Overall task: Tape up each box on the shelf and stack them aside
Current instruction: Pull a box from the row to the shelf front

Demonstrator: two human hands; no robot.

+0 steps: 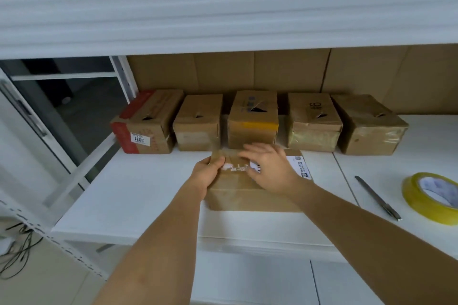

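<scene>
A small brown cardboard box with a white shipping label lies on the white shelf in front of me. My left hand grips its left top edge, thumb on the lid. My right hand lies flat on the lid with straight fingers, pressing it down. Behind it, several more cardboard boxes stand in a row along the back, their top flaps slightly agape. A roll of yellow tape lies at the right of the shelf.
A dark pen-like tool lies between the box and the tape roll. A white upper shelf overhangs the row. Flat cardboard sheets line the back. Cables hang at the lower left.
</scene>
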